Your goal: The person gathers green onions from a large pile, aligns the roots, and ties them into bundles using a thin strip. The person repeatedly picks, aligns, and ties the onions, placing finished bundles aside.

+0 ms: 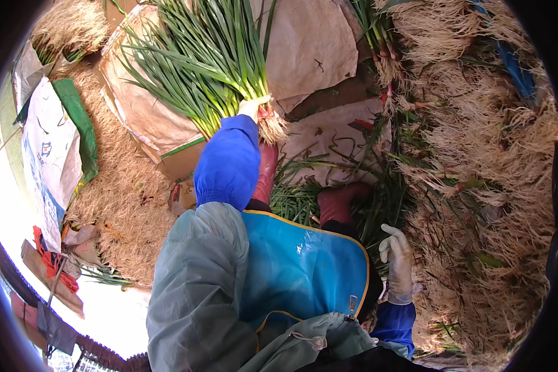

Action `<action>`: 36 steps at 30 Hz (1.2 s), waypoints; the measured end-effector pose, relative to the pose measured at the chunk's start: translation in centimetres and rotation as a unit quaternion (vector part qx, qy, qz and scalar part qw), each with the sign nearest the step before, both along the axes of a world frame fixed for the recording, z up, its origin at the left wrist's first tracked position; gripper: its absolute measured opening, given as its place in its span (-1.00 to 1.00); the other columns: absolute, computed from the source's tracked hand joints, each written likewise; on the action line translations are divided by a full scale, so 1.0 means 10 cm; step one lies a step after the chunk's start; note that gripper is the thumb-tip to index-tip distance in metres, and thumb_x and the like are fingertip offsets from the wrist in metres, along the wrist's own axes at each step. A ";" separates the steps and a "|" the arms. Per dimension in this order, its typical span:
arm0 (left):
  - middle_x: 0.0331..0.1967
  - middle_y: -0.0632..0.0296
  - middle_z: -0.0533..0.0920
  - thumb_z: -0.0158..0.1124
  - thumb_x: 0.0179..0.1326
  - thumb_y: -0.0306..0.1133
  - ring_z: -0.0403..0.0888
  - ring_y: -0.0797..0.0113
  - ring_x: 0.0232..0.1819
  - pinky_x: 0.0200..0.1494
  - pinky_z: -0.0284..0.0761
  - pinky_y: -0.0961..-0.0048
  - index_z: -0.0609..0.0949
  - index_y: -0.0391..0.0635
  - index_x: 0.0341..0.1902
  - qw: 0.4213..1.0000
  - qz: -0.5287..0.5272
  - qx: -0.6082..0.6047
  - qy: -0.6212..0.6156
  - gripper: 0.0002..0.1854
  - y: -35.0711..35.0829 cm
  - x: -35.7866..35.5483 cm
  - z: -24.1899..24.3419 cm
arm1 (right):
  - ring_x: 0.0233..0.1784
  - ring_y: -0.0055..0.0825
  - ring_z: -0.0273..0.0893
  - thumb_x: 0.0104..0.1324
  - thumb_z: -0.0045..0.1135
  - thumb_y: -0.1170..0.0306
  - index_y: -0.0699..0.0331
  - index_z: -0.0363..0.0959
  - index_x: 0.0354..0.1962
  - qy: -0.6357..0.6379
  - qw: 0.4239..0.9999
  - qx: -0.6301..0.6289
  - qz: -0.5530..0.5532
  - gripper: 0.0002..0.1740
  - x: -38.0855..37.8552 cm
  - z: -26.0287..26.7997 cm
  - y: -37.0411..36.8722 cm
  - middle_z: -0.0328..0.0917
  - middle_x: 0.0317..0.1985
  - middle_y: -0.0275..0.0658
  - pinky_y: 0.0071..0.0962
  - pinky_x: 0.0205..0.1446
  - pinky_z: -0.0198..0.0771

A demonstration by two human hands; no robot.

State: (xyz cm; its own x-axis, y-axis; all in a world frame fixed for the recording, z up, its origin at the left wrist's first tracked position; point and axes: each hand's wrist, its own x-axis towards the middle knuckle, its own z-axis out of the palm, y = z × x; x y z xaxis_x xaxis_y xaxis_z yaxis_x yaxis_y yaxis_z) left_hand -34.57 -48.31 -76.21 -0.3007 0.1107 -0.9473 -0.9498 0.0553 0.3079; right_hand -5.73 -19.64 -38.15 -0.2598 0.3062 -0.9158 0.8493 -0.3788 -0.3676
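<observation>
My left hand (251, 108), in a pale glove and a blue oversleeve, grips a bunch of scallions (244, 56) near its base. Reddish bulbs and pale roots (272, 126) stick out to the right of that hand, and the long green leaves fan upward. More scallion leaves (186, 88) spread just left of the bunch, over a tan sheet (144, 111); where their lower ends lie is hidden behind my left arm. My right hand (397, 258), also gloved, is at the lower right beside a heap of rooted scallions (483, 223). Its fingers are loosely bent and apart, holding nothing.
Red boots (337, 204) stand among loose green leaves (295, 200) below my blue apron (307, 260). Another rooty mass (116, 209) lies at left, beside a white printed sack (49, 158). A few scallions (386, 51) rest at the upper right.
</observation>
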 end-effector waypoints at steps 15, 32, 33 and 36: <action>0.44 0.21 -0.07 0.11 0.13 0.01 -0.22 0.01 0.45 0.34 -0.23 -0.20 0.11 0.30 0.39 0.394 -0.750 -0.277 0.453 -0.26 -0.12 -0.51 0.77 | -0.58 -0.76 0.23 0.32 -0.20 0.41 0.29 0.37 0.03 -0.017 0.996 0.023 0.086 -0.65 -0.06 -0.26 0.29 0.42 -0.52 -0.39 -0.75 -0.48 0.17; 0.14 0.02 0.45 0.11 0.20 -0.35 0.38 0.16 0.19 0.21 0.28 0.40 0.42 -0.19 0.15 0.619 -0.678 -0.072 0.389 -0.57 -0.87 0.13 3.98 | -0.13 -0.26 0.55 0.30 -0.01 0.32 0.28 0.38 0.01 0.014 0.981 0.077 0.175 -0.64 0.78 2.18 -0.04 0.56 -0.18 -0.03 -0.44 -0.04 0.39; 0.14 0.04 0.45 0.11 0.20 -0.36 0.37 0.19 0.20 0.22 0.27 0.41 0.42 -0.18 0.15 0.656 -0.685 -0.080 0.306 -0.57 -0.74 0.24 4.31 | -0.09 -0.21 0.53 0.29 0.00 0.32 0.27 0.38 0.00 0.021 0.978 0.100 0.182 -0.64 0.86 2.35 0.01 0.54 -0.16 -0.01 -0.42 -0.03 0.39; 0.15 0.11 0.44 0.11 0.22 -0.41 0.34 0.27 0.22 0.25 0.23 0.42 0.41 -0.17 0.17 0.750 -0.631 -0.053 0.190 -0.58 -0.10 0.48 5.41 | -0.06 -0.10 0.49 0.28 -0.03 0.26 0.26 0.38 -0.01 0.024 0.966 0.157 0.203 -0.64 1.14 2.92 0.19 0.53 -0.16 0.01 -0.33 0.00 0.39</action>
State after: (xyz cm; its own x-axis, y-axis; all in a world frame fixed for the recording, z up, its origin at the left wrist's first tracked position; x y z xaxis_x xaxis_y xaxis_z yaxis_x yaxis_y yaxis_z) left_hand -29.79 -49.33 -22.07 -0.2717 0.4643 -0.8430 0.0351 0.8801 0.4734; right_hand 5.65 -17.76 -8.95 -0.4561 0.4308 -0.7787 0.8840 0.1184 -0.4523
